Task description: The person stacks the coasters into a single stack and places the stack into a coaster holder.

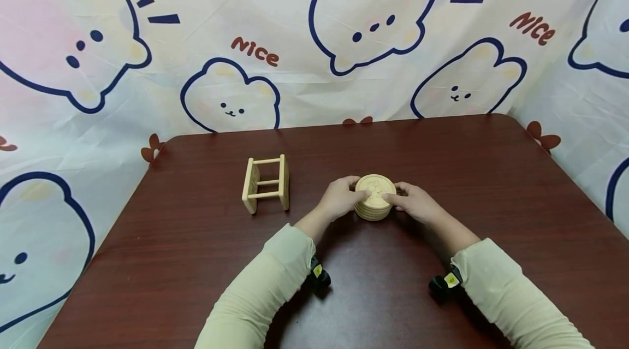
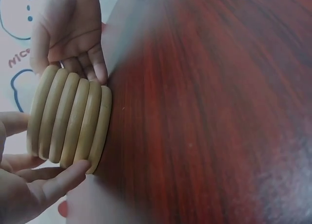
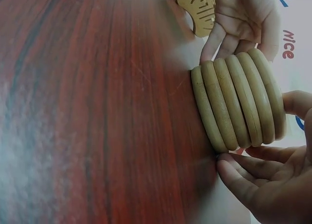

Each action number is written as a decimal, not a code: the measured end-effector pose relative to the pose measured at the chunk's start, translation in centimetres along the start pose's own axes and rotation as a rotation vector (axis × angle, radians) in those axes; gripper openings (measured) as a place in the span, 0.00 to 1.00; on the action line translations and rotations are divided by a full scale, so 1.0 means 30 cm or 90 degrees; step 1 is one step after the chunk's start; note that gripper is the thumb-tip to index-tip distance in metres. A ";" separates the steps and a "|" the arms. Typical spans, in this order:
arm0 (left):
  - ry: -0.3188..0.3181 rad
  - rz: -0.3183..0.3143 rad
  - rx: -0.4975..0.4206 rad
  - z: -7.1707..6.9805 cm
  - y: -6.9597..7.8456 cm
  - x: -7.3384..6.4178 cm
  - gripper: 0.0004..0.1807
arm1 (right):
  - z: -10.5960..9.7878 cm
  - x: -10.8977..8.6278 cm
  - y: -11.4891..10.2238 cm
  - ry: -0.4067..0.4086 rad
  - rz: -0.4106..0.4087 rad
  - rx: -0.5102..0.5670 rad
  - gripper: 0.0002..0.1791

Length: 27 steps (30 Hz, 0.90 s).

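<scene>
A stack of several round, pale wooden coasters (image 1: 374, 212) stands on the table, its top one bearing a carved design. My left hand (image 1: 339, 199) grips the stack from the left, thumb on the top coaster and fingers along the side. From the opposite side my right hand (image 1: 417, 204) holds it the same way. Seen from the left wrist, the coasters (image 2: 73, 117) lie slightly unevenly on one another. In the right wrist view, fingertips of the right hand (image 3: 273, 180) reach the lowest coaster near the tabletop.
A small wooden rack (image 1: 284, 182) with crossbars stands on the table, left of the stack. The dark reddish-brown table (image 1: 206, 272) ends at a patterned cloth backdrop (image 1: 304, 92). Each wrist wears a small black camera.
</scene>
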<state>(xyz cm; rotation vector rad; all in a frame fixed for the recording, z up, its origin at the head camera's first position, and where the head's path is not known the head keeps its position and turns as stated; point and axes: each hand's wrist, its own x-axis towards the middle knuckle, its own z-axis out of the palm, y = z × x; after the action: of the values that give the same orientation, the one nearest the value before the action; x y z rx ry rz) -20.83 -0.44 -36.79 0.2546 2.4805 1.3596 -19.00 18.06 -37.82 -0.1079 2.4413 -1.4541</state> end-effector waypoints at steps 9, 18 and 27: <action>-0.019 -0.016 -0.057 0.008 -0.003 -0.001 0.29 | 0.004 0.005 0.003 -0.004 0.038 0.160 0.32; -0.007 -0.013 -0.075 0.006 -0.003 0.001 0.28 | 0.000 -0.014 -0.014 -0.028 0.045 0.351 0.35; -0.011 -0.021 -0.148 0.004 -0.022 -0.002 0.29 | 0.000 -0.019 -0.012 -0.023 0.047 0.426 0.24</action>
<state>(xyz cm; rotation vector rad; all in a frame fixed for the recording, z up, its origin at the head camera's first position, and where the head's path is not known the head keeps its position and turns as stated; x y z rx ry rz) -20.75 -0.72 -37.39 0.1705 2.2745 1.6069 -18.50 17.99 -37.39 0.0980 1.7857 -2.1120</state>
